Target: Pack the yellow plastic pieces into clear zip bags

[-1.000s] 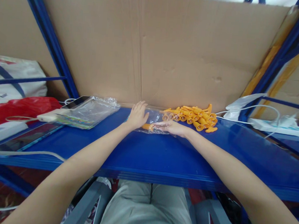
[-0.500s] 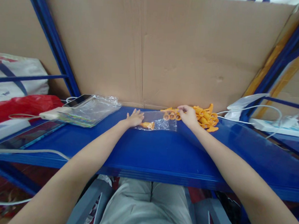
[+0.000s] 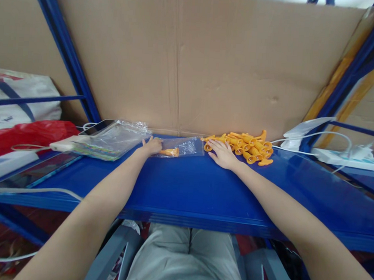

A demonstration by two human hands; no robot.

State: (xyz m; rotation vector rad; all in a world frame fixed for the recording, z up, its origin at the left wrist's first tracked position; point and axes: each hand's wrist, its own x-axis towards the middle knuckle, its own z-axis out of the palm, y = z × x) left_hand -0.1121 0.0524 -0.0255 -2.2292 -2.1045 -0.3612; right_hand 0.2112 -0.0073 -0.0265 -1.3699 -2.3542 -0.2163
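Observation:
My left hand (image 3: 152, 146) rests palm down on the left end of a clear plastic bag (image 3: 189, 146), its visible fingers apart. Inside the bag, close to that hand, lies one orange horn-shaped plastic piece (image 3: 170, 152). My right hand (image 3: 223, 154) is spread out with nothing gripped, its fingertips over the left side of a pile of similar orange pieces (image 3: 251, 146). Several of these pieces show round, hollow ends facing me. Part of the pile's left side is hidden under my right fingers.
A stack of clear plastic bags (image 3: 117, 139) lies left on the blue shelf (image 3: 183, 187), beside a white device (image 3: 66, 144) with a cable. Farther left is a red plastic bag (image 3: 31, 138). A power strip (image 3: 350, 159) sits at right. Cardboard (image 3: 228, 65) stands behind.
My left hand and the clear bag, with the orange piece in it, have shifted left. My right hand has drawn back toward me and left, and its fingers have spread.

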